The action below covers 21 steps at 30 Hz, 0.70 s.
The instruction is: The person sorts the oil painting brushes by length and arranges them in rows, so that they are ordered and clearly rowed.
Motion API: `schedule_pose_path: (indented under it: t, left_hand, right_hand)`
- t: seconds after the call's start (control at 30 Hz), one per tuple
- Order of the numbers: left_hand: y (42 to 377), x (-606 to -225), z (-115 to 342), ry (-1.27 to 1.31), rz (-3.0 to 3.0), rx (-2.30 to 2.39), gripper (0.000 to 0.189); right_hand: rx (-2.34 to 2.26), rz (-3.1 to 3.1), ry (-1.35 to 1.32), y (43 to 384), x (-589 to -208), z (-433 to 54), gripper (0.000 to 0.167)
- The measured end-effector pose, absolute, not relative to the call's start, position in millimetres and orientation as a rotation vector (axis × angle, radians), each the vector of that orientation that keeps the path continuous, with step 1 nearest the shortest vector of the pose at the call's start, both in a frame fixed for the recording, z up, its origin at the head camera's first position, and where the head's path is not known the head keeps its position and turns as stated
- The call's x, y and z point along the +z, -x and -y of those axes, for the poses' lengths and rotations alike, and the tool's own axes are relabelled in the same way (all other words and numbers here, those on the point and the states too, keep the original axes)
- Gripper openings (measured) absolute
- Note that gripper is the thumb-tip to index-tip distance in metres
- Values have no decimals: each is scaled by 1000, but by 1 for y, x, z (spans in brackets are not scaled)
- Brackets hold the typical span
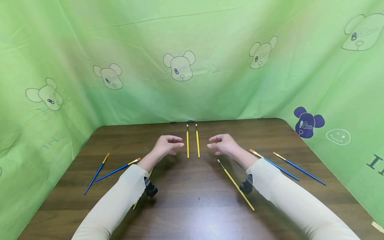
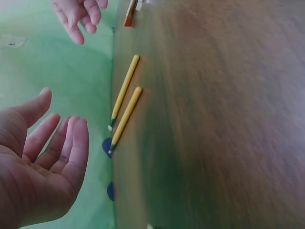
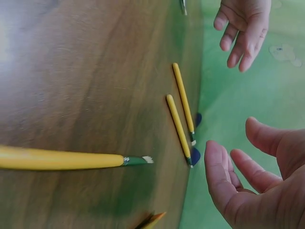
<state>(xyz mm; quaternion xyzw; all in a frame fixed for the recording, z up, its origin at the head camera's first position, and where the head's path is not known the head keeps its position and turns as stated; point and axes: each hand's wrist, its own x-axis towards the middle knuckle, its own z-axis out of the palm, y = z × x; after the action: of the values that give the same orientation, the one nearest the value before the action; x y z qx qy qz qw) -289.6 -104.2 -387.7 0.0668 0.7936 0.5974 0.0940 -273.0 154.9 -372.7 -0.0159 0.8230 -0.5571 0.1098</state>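
Two yellow-handled paintbrushes, one on the left (image 1: 187, 143) and one on the right (image 1: 197, 143), lie side by side at the table's far middle, bristles pointing away. Just left of the pair is my left hand (image 1: 168, 145), its fingers loosely bent and holding nothing. On the other side my right hand (image 1: 223, 145) mirrors it, also holding nothing. Both hands appear raised above the wood, palms facing each other. Another yellow paintbrush (image 1: 235, 183) lies slanted below my right hand. A further yellow paintbrush (image 1: 136, 204) is mostly hidden by my left forearm.
On the left of the brown table (image 1: 192, 220) lie two blue-handled paintbrushes, an outer one (image 1: 96, 174) and an inner one (image 1: 115, 171). Two more blue brushes, one (image 1: 283, 170) partly behind my right sleeve and another (image 1: 303, 170), lie right. Green cloth (image 1: 210, 96) hangs around the table.
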Motion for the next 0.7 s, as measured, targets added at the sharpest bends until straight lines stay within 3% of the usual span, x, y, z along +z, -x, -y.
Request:
schedule_pose_path:
  t: [0.7]
  left_hand:
    - [254,-410,186,-386,-2317,1739,46]
  right_hand:
    - [-1600,-2486,277,233,-385,-194,44]
